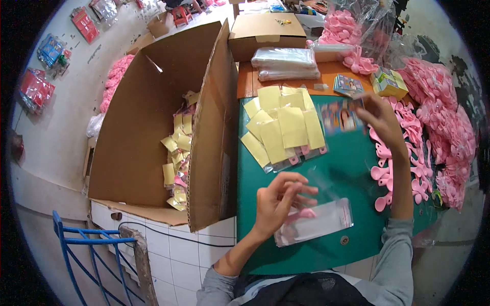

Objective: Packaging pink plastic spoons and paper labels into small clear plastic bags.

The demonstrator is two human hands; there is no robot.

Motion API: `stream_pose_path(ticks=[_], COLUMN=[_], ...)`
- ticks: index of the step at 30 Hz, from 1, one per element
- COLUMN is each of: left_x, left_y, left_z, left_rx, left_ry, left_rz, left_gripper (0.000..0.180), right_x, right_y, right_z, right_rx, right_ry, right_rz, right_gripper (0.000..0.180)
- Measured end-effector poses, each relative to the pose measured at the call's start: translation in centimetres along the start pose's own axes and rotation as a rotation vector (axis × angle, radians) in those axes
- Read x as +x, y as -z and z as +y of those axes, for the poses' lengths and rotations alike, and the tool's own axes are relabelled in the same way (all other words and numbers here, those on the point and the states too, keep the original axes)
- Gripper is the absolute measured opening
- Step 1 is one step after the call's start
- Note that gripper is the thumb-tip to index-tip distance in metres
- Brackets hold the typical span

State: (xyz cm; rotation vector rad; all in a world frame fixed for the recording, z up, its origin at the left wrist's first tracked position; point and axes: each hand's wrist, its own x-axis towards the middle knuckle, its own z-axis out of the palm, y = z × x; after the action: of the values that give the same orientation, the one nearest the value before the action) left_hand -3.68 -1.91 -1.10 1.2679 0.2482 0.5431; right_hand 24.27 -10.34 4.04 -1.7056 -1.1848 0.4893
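Note:
My left hand is curled above a small stack of clear plastic bags on the green mat. Its fingers bend around a pink spoon, which is partly hidden beneath them. A faint, blurred clear film rises beside the fingertips. Farther right, my right hand pinches a colourful printed card, smeared by motion. Beside that card lies a pile of packed clear bags with pale yellow cards, some showing pink spoon ends. Loose pink spoons spread under and beyond my right forearm.
A tall cardboard box at the left holds many yellow-carded packets. Behind the mat are bundled clear bags, a card stack and a yellow box. Bagged pink spoons crowd the right edge. A coin-like disc lies nearby.

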Motion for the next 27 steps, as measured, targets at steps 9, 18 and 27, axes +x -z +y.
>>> stream_pose_path(ticks=[9,18,27], left_x=[0.5,0.8,1.2], left_y=[-1.2,-1.5,-1.7], left_z=[-0.6,-0.9,-0.7], left_rx=[0.049,0.066,0.162], left_ry=[0.030,-0.022,-0.030], left_rz=[0.086,0.088,0.055], left_gripper=[0.016,0.016,0.016], right_x=[-9.8,-9.9,-10.1], right_y=[-4.0,-3.9,-3.5], right_z=[-8.4,-8.9,-8.0], right_rx=[-0.242,-0.327,-0.188], right_ry=[0.138,0.226,0.179], right_rz=[0.039,0.045,0.131], right_gripper=[0.015,0.019,0.015])
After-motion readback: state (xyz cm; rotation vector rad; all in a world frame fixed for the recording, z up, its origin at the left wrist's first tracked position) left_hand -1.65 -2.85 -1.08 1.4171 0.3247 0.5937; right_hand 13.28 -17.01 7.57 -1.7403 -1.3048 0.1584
